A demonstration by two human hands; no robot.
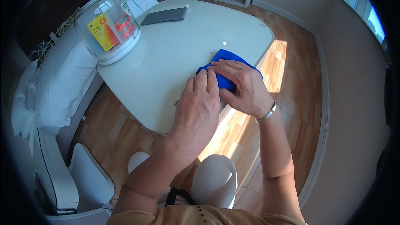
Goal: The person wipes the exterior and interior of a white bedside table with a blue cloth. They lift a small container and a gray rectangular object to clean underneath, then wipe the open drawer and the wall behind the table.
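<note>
A folded blue cloth (229,57) lies on the pale glossy tabletop (156,65), by its right edge. My right hand (247,84), with a silver bangle at the wrist, rests on top of the cloth, its fingers bent over the fabric. At the cloth's left edge is my left hand (200,100), its fingertips pressing on the bunched fabric. The palms and the undersides of the fingers are hidden, and so is part of the cloth beneath them.
A clear-domed container (107,28) with boxes inside stands at the table's far left corner. Behind it lies a dark grey flat case (165,15). White cushions (65,84) line the left side. A white chair (89,175) stands lower left; a wall (353,109) rises at right.
</note>
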